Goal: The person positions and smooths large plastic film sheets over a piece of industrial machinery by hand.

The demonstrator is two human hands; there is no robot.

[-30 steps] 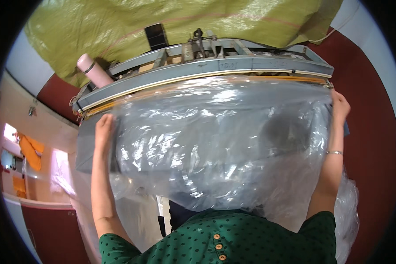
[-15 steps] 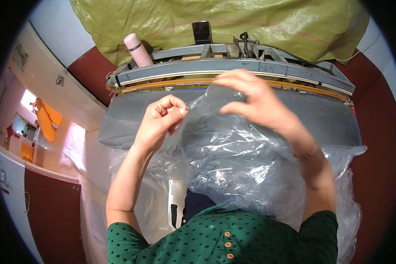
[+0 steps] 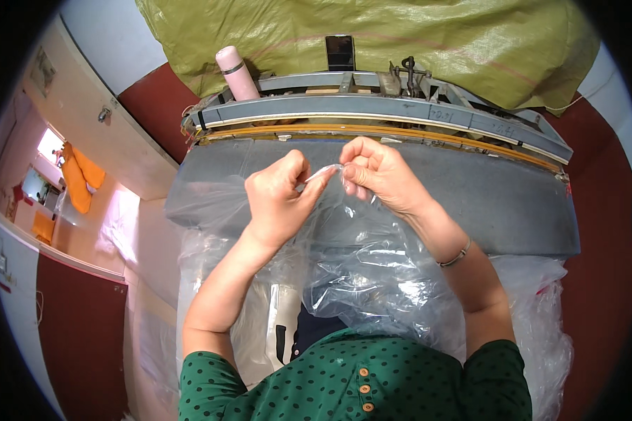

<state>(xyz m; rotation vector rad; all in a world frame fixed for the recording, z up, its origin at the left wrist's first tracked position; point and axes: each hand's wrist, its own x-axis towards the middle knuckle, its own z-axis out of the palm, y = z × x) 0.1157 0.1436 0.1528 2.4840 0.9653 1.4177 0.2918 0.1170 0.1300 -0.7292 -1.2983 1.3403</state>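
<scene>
Clear plastic film [image 3: 372, 270] hangs from my hands and spreads over my lap. My left hand [image 3: 281, 189] is closed on a gathered edge of it, with the thumb pointing toward the other hand. Close beside it, my right hand [image 3: 379, 175] pinches the same twisted strip of film between thumb and fingers. A short stretch of film runs between the two grips. Both hands are above the grey padded surface [image 3: 498, 203] of the machine.
Behind the grey surface runs a long metal frame [image 3: 316, 107] with orange-yellow strips along it. A pink bottle [image 3: 239, 77], a dark phone [image 3: 340, 53] and a metal clamp [image 3: 410, 74] stand at its back. A yellow-green sheet [image 3: 456, 42] hangs behind. More film [image 3: 534, 309] lies at the right.
My right hand has come down and in from its raised, spread pose and now pinches the film. My left hand has turned and moved slightly right, nearer to it.
</scene>
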